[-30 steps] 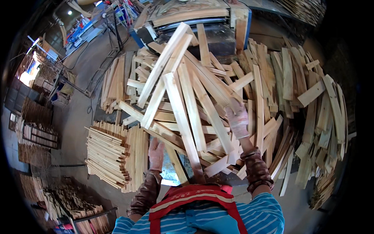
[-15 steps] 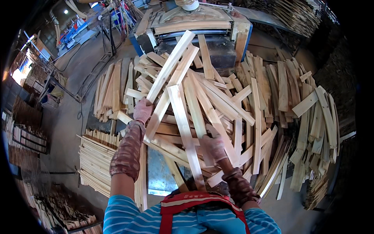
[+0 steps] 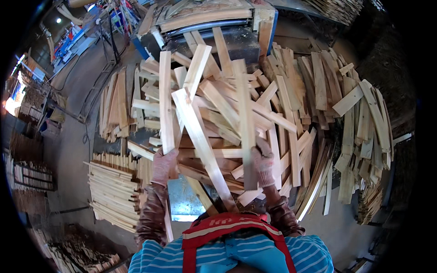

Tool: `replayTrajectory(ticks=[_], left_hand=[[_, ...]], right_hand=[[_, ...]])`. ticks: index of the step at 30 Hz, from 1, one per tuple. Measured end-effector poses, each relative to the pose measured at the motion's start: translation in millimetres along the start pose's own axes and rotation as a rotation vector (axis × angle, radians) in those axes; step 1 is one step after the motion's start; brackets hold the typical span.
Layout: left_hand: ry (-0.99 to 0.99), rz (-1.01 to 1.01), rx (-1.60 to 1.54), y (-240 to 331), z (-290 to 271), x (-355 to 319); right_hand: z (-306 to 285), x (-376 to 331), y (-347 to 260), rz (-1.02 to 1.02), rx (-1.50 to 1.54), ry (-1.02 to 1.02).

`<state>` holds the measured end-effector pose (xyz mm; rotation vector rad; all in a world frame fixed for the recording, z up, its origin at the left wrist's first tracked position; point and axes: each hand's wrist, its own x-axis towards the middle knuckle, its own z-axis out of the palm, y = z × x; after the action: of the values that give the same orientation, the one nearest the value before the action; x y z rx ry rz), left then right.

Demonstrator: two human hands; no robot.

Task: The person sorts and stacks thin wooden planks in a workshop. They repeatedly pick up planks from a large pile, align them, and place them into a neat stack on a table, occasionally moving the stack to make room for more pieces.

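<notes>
My left hand [image 3: 165, 166], in a pale work glove, is closed round the near end of a light wooden board [image 3: 166, 100] that stands out away from me, nearly straight ahead. On the right, my gloved right hand [image 3: 264, 164] grips the side of another long wooden board [image 3: 246, 118], close to its near end. A bright wooden strip [image 3: 200, 141] lies slantwise between my hands, touched by neither. Beneath and beyond them spreads a jumbled heap of wooden boards [image 3: 221, 107]. Both sets of fingers are partly hidden.
A machine with a metal roller [image 3: 207, 26] stands at the far side, with boards at its outlet. Stacked strips [image 3: 114, 191] lie at near left. More boards [image 3: 364, 132] hang over at the right. A metal surface [image 3: 184, 200] shows in front of me.
My left hand has come nearer, and its board has swung from a rightward slant to nearly straight. My right hand has moved slightly right with its board, which is now straighter. The view has shifted.
</notes>
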<state>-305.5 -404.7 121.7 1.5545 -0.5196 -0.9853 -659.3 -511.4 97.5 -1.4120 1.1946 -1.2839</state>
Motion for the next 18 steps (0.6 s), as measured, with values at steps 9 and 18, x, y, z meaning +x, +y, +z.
replayTrajectory(ticks=[9,18], left_hand=[[0.061,0.034,0.099,-55.4,10.3,-10.4],[0.001,0.017,-0.160,-29.0,25.5,-20.9]], right_hand=[[62.8,-61.3,-22.5,-0.135,-0.507,-0.363],[138.8,-46.9,-16.3,0.129,-0.575,-0.351]])
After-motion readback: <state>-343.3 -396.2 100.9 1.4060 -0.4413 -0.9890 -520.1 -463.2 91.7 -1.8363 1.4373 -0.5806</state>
